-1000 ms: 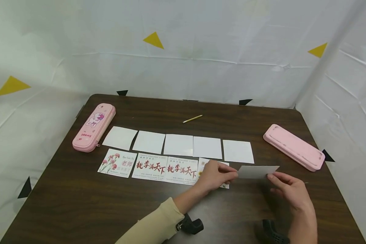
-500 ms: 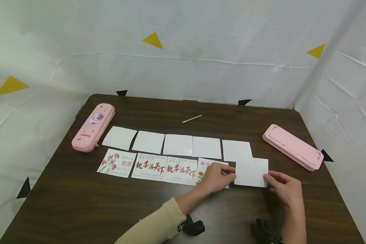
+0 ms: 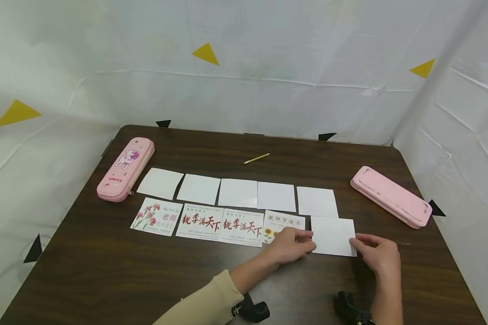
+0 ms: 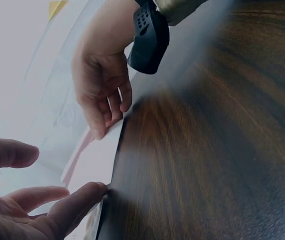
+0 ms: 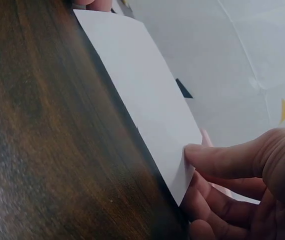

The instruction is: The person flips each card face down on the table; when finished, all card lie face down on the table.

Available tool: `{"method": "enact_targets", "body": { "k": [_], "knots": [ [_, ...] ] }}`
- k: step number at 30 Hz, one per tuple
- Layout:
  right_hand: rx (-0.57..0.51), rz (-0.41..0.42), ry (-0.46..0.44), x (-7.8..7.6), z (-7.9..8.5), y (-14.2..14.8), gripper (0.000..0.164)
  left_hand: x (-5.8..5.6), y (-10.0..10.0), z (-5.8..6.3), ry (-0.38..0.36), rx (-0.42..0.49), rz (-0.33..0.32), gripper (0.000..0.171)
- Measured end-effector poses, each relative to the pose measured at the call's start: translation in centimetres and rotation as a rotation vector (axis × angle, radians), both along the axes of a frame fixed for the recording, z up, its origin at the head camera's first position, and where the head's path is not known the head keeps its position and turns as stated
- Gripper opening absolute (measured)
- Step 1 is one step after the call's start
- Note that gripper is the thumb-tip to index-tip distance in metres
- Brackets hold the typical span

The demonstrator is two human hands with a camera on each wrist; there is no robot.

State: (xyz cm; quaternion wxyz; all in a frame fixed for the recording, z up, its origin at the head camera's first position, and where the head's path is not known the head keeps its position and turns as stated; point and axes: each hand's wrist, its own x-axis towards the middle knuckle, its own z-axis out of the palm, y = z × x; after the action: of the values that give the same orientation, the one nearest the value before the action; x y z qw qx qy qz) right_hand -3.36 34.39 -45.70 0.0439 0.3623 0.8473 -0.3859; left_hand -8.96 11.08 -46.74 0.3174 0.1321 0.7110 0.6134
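A blank white card (image 3: 332,237) lies at the right end of the front row, low over the table. My right hand (image 3: 378,256) pinches its right edge, thumb on top and fingers beneath; in the right wrist view, the card (image 5: 137,85) bends slightly at that corner. At the opposite edge, my left hand (image 3: 288,247) touches the card with its fingertips, its fingers (image 4: 77,205) spread apart in the left wrist view. That hand partly covers a sunflower card (image 3: 284,221). Two red-lettered cards (image 3: 200,222) and a carnation card (image 3: 156,216) continue the row leftward.
Behind runs a row of several blank white cards (image 3: 238,193). A pink pencil case (image 3: 125,169) lies at the left and a pink case (image 3: 391,197) at the right. A yellow pencil (image 3: 257,158) lies near the back of the dark wooden table (image 3: 105,271).
The blank card, first held tilted up and seen foreshortened, has turned flatter and come down toward the table. Both hands lowered with it, and more of the sunflower card shows.
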Motion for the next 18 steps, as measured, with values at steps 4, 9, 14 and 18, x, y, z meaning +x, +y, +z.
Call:
{"method": "enact_targets", "body": {
  "k": [4,9,14,18],
  "knots": [
    [0.047,0.003,-0.036,0.0,-0.02,0.02,0.05,0.28,-0.31,0.44,-0.003,0.005,-0.018,0.041],
    [0.057,0.0,-0.056,-0.02,-0.07,0.03,0.05,0.41,-0.52,0.59,-0.008,0.014,-0.032,0.043],
    [0.058,-0.005,-0.058,-0.04,-0.07,-0.01,0.049,0.42,-0.51,0.45,0.006,0.008,-0.028,0.041],
    [0.055,-0.007,-0.059,-0.07,-0.03,-0.03,0.048,0.37,-0.59,0.35,0.009,0.014,-0.022,0.041]
  ]
}}
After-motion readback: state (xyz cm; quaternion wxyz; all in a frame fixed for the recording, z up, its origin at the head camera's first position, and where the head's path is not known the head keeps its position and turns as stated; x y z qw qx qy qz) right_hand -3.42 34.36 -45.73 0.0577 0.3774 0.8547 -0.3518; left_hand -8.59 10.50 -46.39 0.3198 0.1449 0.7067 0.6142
